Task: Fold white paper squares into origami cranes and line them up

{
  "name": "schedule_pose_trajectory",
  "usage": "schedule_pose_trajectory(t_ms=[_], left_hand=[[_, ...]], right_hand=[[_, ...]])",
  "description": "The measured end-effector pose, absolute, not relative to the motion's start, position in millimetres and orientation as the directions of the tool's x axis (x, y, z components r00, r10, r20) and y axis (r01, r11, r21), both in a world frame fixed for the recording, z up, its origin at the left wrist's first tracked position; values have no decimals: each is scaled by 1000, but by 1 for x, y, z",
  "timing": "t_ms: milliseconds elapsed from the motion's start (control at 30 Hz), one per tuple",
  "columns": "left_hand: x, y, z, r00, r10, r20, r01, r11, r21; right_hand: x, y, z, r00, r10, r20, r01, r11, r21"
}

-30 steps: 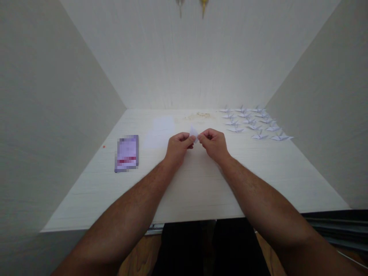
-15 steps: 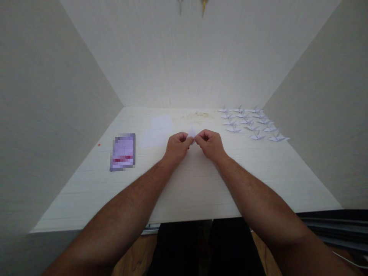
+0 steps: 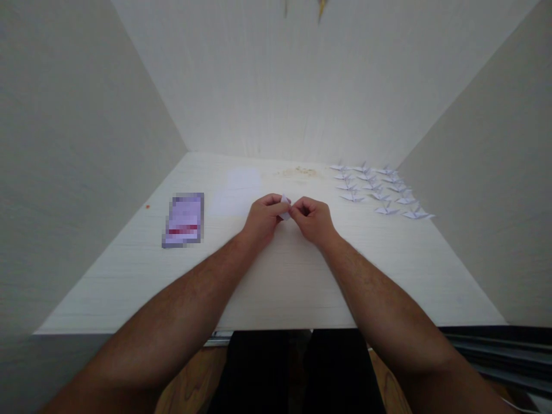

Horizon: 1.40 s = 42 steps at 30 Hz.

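Observation:
A small piece of folded white paper (image 3: 284, 214) is held between my two hands over the middle of the table. My left hand (image 3: 264, 217) grips it with the thumb across its face and the fingers curled behind. On the other side, my right hand (image 3: 314, 219) pinches the paper's right edge between thumb and forefinger. Much of the paper is hidden by the fingers. Several folded paper cranes (image 3: 380, 195) stand in rows to the right of my hands.
White paper sheets (image 3: 235, 192) lie on the table (image 3: 297, 287) left of my hands. Farther left is a blurred-out purple, screen-like object (image 3: 184, 218). A small orange speck (image 3: 147, 206) is near the left edge. Walls (image 3: 276, 86) enclose the back and both sides.
My left hand's thumb now lies across the folded paper, which has turned and shifted slightly. My right hand still pinches its edge. The whole view has tilted a little.

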State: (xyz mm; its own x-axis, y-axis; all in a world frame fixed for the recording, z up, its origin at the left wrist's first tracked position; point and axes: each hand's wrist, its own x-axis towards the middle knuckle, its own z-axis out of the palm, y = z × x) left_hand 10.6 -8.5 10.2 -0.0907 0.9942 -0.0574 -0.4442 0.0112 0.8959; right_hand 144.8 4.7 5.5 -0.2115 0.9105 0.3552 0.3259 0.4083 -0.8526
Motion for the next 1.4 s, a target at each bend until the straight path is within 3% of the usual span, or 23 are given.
schedule_pose_trajectory(t_ms=[267, 467, 633, 833, 1000, 1200, 1400], left_hand=[[11, -4, 9, -180, 980, -84, -487, -15, 873], [11, -8, 12, -131, 989, -73, -443, 7, 896], [10, -9, 6, -113, 994, -1, -225, -25, 974], [8, -11, 8, -104, 990, 98, -8, -99, 995], [9, -16, 11, -54, 993, 107, 84, -102, 991], [9, -16, 11, -74, 984, 164, 90, -157, 983], [12, -18, 15, -77, 989, 123, 48, -119, 992]], right_hand=[[144, 2, 6, -258, 874, 411, 390, 484, -784], [145, 5, 5, -113, 929, 353, 307, 370, -877], [147, 9, 7, -10, 953, 304, 198, 300, -933], [146, 13, 7, -49, 976, 211, 63, 214, -975], [145, 12, 7, -81, 971, 225, 22, 227, -974], [145, 13, 3, -80, 965, 251, -11, 251, -968], [148, 12, 6, -34, 971, 239, -29, 238, -971]])
